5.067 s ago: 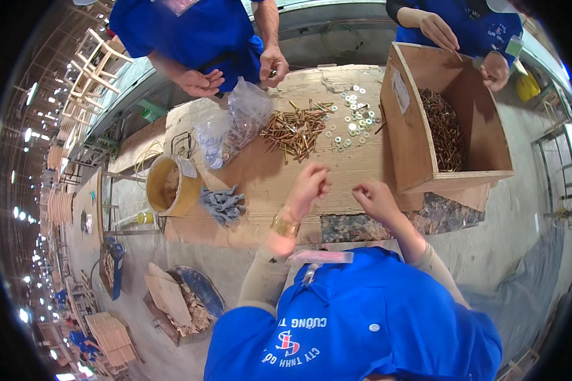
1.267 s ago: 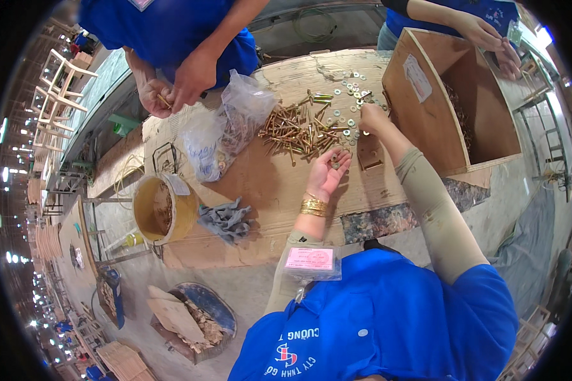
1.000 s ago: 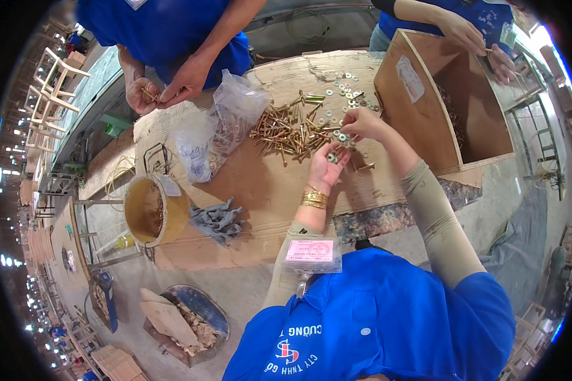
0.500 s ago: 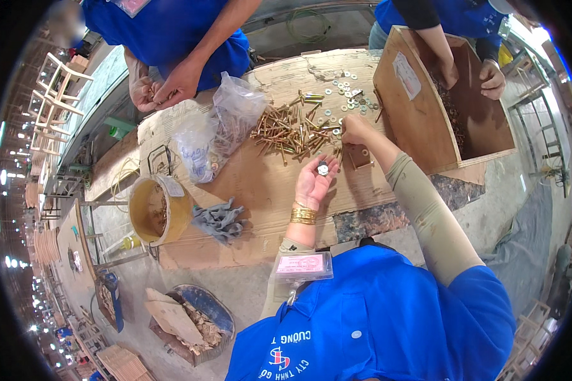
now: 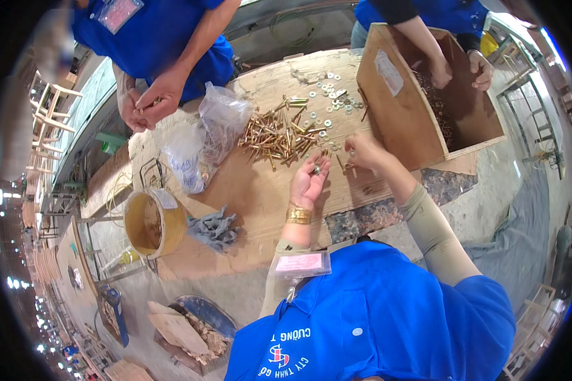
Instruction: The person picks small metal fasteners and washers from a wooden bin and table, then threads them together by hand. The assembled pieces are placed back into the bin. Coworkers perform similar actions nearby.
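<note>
My left hand point(image 5: 307, 185) lies palm up above the cardboard, fingers partly curled, cradling a few small metal washers point(image 5: 316, 169). Just to its right, my right hand point(image 5: 366, 153) is closed in a pinch; what its fingertips hold is too small to make out. A loose bolt point(image 5: 340, 162) lies between the two hands. Beyond my left hand spreads a pile of brass-coloured bolts point(image 5: 279, 135). Loose washers point(image 5: 328, 86), pale and grey, are scattered past the pile, toward the wooden box.
At right stands a deep wooden box point(image 5: 397, 117) of hardware, a co-worker's hand point(image 5: 440, 74) inside. Left lie plastic bags point(image 5: 225, 114), a yellow bucket point(image 5: 178, 223) and grey gloves point(image 5: 213, 230). Another co-worker's hands point(image 5: 159, 98) hold small parts at far left.
My right hand has drawn back from the washers toward me, next to my left hand. The pieces in my left palm have shifted. The whole view has moved slightly.
</note>
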Tool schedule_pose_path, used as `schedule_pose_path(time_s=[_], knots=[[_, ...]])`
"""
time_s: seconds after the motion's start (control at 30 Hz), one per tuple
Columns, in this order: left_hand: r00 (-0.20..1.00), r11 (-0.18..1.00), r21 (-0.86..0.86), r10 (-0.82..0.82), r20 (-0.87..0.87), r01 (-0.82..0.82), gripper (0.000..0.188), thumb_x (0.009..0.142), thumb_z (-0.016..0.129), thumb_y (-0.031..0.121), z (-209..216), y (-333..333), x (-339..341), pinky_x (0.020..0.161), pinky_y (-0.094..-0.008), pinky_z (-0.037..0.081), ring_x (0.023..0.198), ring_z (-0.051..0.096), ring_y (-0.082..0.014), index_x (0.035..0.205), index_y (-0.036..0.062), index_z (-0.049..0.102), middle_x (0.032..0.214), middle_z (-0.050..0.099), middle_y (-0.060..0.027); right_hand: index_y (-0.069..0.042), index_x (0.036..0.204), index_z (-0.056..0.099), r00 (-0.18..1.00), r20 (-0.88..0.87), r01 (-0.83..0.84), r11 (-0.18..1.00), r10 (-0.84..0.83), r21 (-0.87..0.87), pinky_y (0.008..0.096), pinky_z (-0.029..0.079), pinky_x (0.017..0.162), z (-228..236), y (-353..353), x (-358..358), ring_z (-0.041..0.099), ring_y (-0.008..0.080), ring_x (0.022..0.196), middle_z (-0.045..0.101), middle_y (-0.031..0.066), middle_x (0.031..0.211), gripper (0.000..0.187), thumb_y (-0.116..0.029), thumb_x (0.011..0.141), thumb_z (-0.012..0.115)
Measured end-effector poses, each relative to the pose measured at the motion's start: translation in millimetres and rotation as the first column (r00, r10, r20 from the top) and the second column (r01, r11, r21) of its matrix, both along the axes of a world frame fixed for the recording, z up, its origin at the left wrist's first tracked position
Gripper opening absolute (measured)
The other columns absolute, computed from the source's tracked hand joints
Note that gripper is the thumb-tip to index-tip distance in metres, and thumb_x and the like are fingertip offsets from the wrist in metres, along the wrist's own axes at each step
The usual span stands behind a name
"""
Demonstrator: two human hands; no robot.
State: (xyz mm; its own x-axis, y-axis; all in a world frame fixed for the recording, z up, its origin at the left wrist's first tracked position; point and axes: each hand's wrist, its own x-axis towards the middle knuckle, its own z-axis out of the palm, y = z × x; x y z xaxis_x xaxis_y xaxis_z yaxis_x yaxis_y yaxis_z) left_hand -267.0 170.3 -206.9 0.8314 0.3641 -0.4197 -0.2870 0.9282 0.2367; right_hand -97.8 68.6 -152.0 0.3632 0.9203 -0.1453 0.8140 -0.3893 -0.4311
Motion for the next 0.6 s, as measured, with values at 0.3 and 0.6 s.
schedule_pose_path(time_s=[0.3,0.6], knots=[[0.975,0.968,0.230,-0.045,-0.216,0.095,0.019,0.086,0.045,0.005,17,-11,-31,0.085,-0.0315,0.049,0.090,0.057,-0.0260,0.099,-0.0066,0.051,0.093,0.058,-0.0145,-0.004,0.079,0.058,0.918,-0.317,0.322,0.915,-0.238,0.244,0.0398,0.046,0.063,-4,-53,-27,0.058,0.0334,0.070,0.060,0.0158,0.073,0.015,-0.018,0.073,0.057],[0.954,0.763,0.574,-0.211,-0.214,0.297,0.016,0.087,0.045,0.010,172,-47,14,0.065,-0.0259,0.049,0.074,0.058,-0.0174,0.098,-0.0004,0.050,0.085,0.058,-0.0105,-0.004,0.080,0.060,0.479,-0.876,0.500,0.800,0.063,0.331,0.0207,0.040,0.053,108,-117,-49,0.050,0.0045,0.063,0.057,-0.0016,0.070,0.009,-0.011,0.074,0.061]])
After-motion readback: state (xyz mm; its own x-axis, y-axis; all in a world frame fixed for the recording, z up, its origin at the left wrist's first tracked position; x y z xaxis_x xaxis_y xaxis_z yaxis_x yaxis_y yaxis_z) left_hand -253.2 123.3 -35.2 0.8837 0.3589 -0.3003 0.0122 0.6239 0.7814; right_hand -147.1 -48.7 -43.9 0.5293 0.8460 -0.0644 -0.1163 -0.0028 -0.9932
